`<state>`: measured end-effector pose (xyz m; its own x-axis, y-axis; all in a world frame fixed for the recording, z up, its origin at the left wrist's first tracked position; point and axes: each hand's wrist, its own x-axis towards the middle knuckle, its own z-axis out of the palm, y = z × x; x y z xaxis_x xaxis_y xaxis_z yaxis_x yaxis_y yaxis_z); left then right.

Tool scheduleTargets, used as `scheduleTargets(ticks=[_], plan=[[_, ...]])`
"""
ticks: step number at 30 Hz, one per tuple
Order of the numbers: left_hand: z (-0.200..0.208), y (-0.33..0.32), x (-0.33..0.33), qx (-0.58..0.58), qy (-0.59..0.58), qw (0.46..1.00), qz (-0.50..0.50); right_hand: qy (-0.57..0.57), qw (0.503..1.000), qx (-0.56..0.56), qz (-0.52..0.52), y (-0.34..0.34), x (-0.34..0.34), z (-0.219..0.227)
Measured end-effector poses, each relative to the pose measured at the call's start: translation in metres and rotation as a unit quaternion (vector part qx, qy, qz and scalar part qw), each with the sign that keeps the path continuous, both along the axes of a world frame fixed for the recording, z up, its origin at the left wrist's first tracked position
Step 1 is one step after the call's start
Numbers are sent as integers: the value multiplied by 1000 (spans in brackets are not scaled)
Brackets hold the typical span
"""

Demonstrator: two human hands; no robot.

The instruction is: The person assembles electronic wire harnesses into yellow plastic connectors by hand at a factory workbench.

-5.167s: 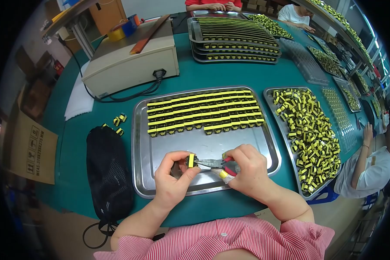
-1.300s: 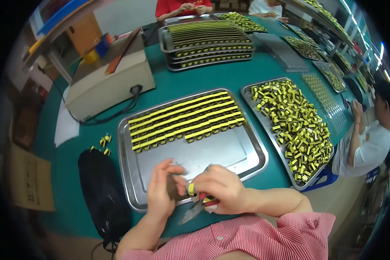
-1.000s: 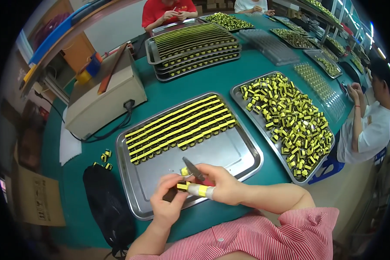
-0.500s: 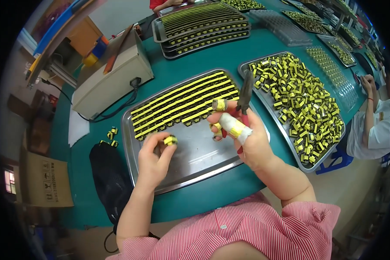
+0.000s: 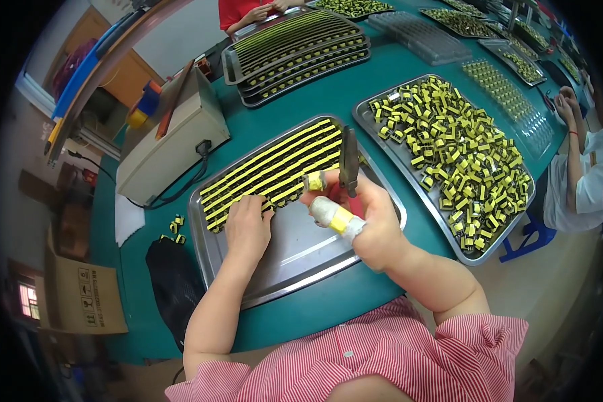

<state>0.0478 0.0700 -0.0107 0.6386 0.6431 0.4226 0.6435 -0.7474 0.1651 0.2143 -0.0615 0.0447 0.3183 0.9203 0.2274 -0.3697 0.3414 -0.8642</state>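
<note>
Green table (image 5: 315, 87), crowded with trays. Left hand (image 5: 246, 226) flat on rowed parts (image 5: 275, 167); right hand (image 5: 365, 218) clamps pliers (image 5: 348, 161); bare metal in the near tray (image 5: 301, 258).

A long table (image 5: 328, 100) topped in teal green runs away toward twelve o'clock. At nine o'clock a pale wall meets a wooden door (image 5: 124, 77). A brown cardboard box (image 5: 80, 295) stands on the floor at eight o'clock, and a blue stool (image 5: 526, 238) at three.
</note>
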Motion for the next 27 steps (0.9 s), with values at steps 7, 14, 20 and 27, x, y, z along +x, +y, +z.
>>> scheduleTargets(ticks=[7,14,20,27], plan=[[4,-4,2,51,-5,999,11,-15,1000,-4,17,-1,-2,2],[3,-3,4,74,1,997,-10,-68,997,-19,4,3,0,-5],[29,-30,-15,-21,-41,999,-13,-245,967,-55,-43,-23,27,19],[38,-76,-32,-151,-133,976,-77,-668,660,-185,-291,-57,131,20]])
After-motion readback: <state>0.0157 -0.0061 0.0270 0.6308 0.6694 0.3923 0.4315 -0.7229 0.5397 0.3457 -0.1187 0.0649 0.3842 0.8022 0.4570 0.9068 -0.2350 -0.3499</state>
